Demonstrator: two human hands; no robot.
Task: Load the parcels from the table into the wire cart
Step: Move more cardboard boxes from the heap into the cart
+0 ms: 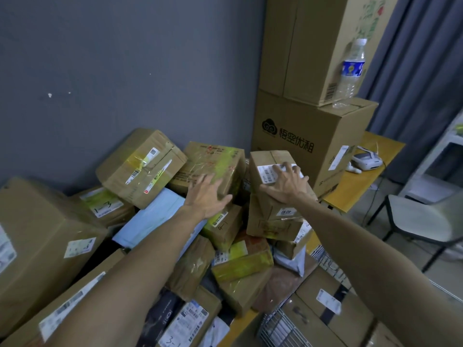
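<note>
The step in hand was judged to be the picking of the next parcel from the heap, with nothing yet lifted clear. Both arms were stretched out over the worktop (pixel 355 181), on which cartons and mailers were piled against the grey wall. The right hand (pixel 285 186) was laid on a small brown carton (pixel 265 159) near the top of the heap. Its fingers (pixel 288 169) were spread almost straight across the white shipping label (pixel 268 174), the thumb was set along the near left edge, and no closed grip was seen. The left hand (pixel 205 194) was held wide open, fingers (pixel 205 179) fanned, in front of a neighbouring box bound in yellow-green tape (pixel 215 159). Whether that box was touched could not be told.

The next move was judged to call for the left hand to be brought to the small carton's free side. The carton could then be clamped between both palms, raised off the boxes beneath, and swung down to the right into the wire cart (pixel 278 324). There a large labelled box (pixel 325 309) was already lying. Care would be needed so that leaning neighbours were not dislodged.

The small carton was seen to be plain corrugated card, taped along its seam, slightly creased, and tilted on the pile.
</note>
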